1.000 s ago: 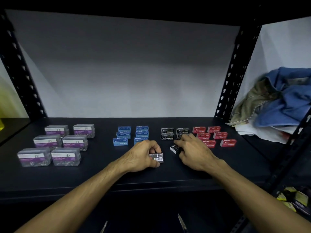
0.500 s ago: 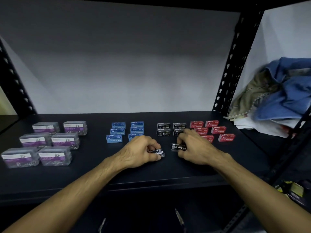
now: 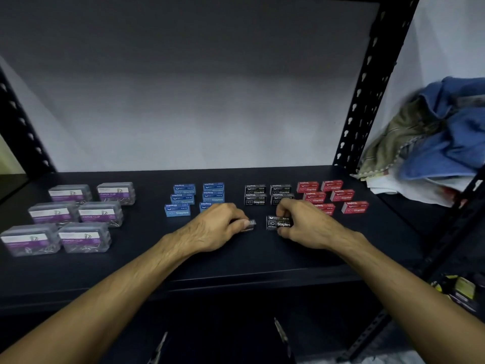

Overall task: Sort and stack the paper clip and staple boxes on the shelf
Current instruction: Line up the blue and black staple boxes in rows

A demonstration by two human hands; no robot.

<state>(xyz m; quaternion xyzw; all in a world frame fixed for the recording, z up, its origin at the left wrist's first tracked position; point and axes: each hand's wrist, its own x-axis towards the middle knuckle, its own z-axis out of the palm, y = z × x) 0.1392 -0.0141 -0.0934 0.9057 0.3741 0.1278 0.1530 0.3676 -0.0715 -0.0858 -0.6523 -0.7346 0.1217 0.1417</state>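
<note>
1. We find six clear paper clip boxes [image 3: 76, 214] with purple labels at the left end of the black shelf [image 3: 131, 264], set in two columns of three that run from the back edge toward the front edge.
2. Right of these, near the middle of the shelf, we note the blue staple boxes [image 3: 194, 199], also in two columns; the nearest box of the right column is partly hidden behind the left hand [image 3: 217, 227].
3. The left hand rests on the shelf forward of the blue group, fingers curled and pinching a small black staple box [image 3: 249, 226] (only its right end shows, blurred) between thumb and fingertips.
4. Just beside it, apart by a narrow gap, a second black staple box [image 3: 277, 222] lies label up with "Staples" legible; the right hand [image 3: 307, 224] grips its right end, fingers over the far side and thumb at the near side.
5. Behind both hands, four more black staple boxes [image 3: 267, 194] sit in a two-by-two block toward the back edge.
6. Toward the right end we record the red staple boxes [image 3: 333, 195] in two columns, one partly covered by the right hand.
7. Beyond the right upright [image 3: 367, 82], on the neighbouring shelf, we observe a heap of blue and olive cloth [image 3: 433, 143].
</note>
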